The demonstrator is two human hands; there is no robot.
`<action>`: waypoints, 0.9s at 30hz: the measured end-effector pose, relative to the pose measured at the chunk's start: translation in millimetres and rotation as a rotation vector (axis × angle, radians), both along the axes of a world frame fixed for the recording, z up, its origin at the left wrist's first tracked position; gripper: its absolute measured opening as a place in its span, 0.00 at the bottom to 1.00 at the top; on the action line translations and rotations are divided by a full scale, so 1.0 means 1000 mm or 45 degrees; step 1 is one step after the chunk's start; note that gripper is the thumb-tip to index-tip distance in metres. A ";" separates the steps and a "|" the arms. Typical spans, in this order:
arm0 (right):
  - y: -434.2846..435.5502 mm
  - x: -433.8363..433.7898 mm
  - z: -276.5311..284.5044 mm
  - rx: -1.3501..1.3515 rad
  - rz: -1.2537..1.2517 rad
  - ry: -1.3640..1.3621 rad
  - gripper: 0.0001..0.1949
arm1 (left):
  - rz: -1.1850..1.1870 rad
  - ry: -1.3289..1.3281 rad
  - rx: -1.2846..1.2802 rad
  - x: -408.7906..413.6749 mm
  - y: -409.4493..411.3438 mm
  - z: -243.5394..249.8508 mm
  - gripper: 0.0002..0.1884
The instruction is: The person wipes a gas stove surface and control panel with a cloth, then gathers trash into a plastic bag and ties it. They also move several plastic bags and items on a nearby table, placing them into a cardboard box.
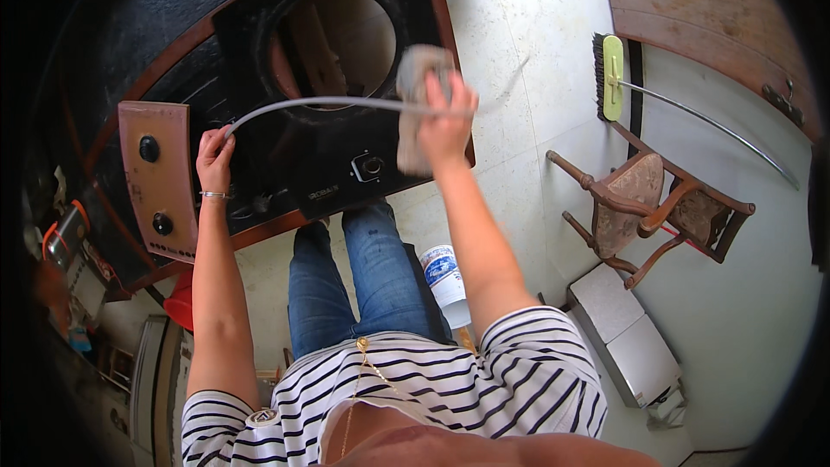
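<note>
My left hand (215, 150) pinches one end of a grey flexible hose (324, 101), which arcs over a black stove top (259, 143). At the stove's right side, my right hand (447, 120) is closed round a beige cloth (413, 136) and the hose; motion blurs both the hand and the cloth. The hose's far end sticks out beyond that hand over the floor. Between my hands lies a large round opening in the black top, with a small square fitting (370, 166) near the front edge. A brownish panel with two black knobs (157, 178) rests left of my left hand.
A white bucket (454, 301) stands right of my legs, and a red container (180, 301) is under the stove's left front. At the right are a wooden chair (629, 207), a green broom head (612, 78), a silvery box (626, 337) and a wooden furniture top (700, 6).
</note>
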State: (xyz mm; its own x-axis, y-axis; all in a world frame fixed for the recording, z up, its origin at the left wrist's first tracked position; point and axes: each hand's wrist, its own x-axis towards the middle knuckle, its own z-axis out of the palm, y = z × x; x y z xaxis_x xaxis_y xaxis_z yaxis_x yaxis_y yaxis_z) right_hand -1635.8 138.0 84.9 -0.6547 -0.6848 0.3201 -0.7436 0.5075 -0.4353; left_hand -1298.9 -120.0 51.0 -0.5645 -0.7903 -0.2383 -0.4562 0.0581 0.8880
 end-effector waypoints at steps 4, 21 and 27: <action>0.085 0.112 0.031 0.188 0.171 -0.385 0.20 | -0.004 -0.020 0.046 -0.013 0.002 0.013 0.11; 0.076 0.139 0.039 0.234 0.279 -0.459 0.31 | 0.134 -0.108 -0.401 -0.012 0.037 0.085 0.22; 0.099 0.165 0.053 0.443 0.275 -0.741 0.29 | 1.087 -0.278 -0.607 0.163 0.047 0.100 0.19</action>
State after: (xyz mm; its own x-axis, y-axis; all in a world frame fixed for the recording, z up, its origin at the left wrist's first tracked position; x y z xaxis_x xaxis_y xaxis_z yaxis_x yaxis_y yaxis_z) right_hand -1470.6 237.3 138.0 -0.4909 -0.8175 -0.3011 -0.5393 0.5566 -0.6319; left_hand -1135.8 -73.3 151.5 0.2551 -0.9503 0.1786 -0.6618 -0.0369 0.7488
